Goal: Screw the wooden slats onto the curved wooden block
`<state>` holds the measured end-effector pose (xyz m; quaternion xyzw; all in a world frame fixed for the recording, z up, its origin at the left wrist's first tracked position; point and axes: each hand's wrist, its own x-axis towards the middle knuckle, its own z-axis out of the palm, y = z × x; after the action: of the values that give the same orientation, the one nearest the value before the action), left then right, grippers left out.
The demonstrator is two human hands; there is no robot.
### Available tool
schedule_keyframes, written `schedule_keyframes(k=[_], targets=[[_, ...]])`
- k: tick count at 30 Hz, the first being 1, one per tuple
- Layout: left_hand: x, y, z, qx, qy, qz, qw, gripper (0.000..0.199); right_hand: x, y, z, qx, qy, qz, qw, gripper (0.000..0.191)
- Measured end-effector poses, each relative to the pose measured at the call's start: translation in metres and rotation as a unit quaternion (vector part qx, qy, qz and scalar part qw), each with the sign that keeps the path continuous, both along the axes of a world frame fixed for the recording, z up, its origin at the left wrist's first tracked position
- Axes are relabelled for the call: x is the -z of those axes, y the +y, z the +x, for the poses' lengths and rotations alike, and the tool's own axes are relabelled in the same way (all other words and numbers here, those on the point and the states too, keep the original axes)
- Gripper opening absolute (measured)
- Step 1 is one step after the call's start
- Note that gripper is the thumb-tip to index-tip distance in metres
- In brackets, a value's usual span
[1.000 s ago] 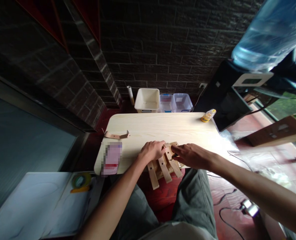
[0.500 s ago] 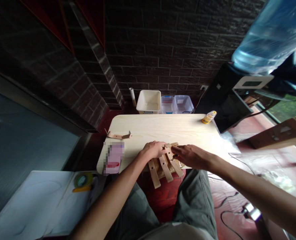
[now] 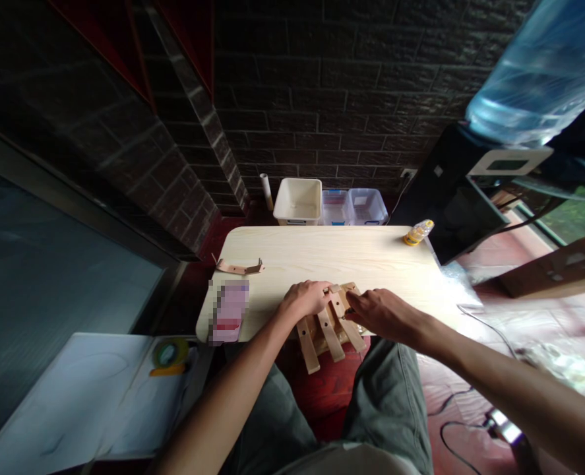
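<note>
A wooden slatted piece [image 3: 330, 340], pale with dark holes in its slats, lies at the table's front edge and juts out over it. My left hand [image 3: 306, 297] is closed around its upper left part, fingertips by a small wooden block. On the right side of the same piece, my right hand [image 3: 382, 313] is closed in a pinch beside a slat. Something small and dark shows at those fingers, too small to name. A curved wooden strip [image 3: 237, 269] with metal bolts standing at its ends rests apart at the table's left.
On the light table [image 3: 316, 247] are a blurred-out pink item [image 3: 231, 310] at left and a yellow-capped bottle [image 3: 419, 232] at back right. Beyond stand a cream bin [image 3: 298, 214] and clear boxes [image 3: 366, 214]. A water dispenser [image 3: 440, 191] is on the right.
The view has shifted slightly, moving the scene a little to the right. Both hands keep to the slatted piece, with only small finger movement at the right hand.
</note>
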<state>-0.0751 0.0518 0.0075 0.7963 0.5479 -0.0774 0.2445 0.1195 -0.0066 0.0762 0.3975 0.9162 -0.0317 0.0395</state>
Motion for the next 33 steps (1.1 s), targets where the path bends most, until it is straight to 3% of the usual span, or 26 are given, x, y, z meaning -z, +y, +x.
schedule_keyframes(k=[5,13,19,24,33], targets=[[-0.001,0.000,0.003,-0.006,0.007,-0.001,1.000,0.045,-0.001,-0.002,0.003,-0.001,-0.006,0.001,1.000,0.026],[0.002,0.003,0.003,-0.015,0.004,-0.004,1.000,0.044,0.001,0.003,0.002,-0.081,0.001,-0.024,0.996,0.025],[0.008,0.001,0.000,0.004,-0.010,0.016,1.000,0.044,0.005,0.007,-0.003,-0.043,-0.003,-0.011,0.999,0.014],[0.007,0.001,0.001,-0.001,0.002,0.019,1.000,0.043,0.000,0.005,-0.005,-0.016,-0.019,-0.010,1.000,0.021],[-0.004,0.001,0.006,-0.024,0.019,-0.013,0.999,0.043,-0.005,0.004,0.000,-0.094,-0.019,-0.007,0.995,0.026]])
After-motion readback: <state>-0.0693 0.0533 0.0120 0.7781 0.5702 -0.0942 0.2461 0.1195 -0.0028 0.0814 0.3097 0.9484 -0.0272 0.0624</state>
